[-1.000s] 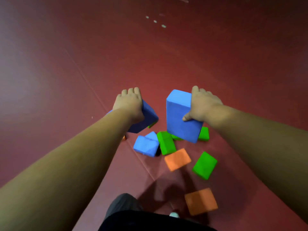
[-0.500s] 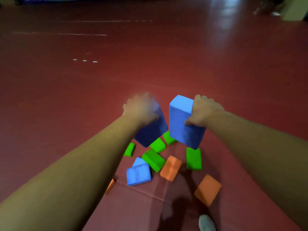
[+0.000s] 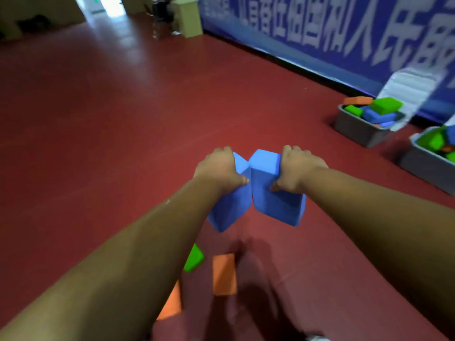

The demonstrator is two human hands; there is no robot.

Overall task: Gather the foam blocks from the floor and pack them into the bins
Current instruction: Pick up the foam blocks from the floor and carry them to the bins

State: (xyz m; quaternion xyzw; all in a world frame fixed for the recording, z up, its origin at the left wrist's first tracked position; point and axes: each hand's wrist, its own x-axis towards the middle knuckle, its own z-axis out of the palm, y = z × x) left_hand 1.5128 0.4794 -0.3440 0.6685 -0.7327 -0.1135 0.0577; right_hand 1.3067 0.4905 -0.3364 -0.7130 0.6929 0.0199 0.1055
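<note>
My left hand grips a blue foam block from above. My right hand grips a second blue foam block. Both blocks are held in the air in front of me, their inner edges touching. On the red floor below lie a green block and two orange blocks. Far right stand two grey bins, one and a nearer one, both holding green, blue and orange blocks.
A blue banner wall with white lettering runs along the right side behind the bins. A white ribbed lid leans against it over the far bin. Open red floor stretches ahead and left. A doorway and furniture sit far back.
The view has swung up and right, bringing the bins and the wall into sight. Both hands have carried their blue blocks together until they touch. Most floor blocks have dropped out of view.
</note>
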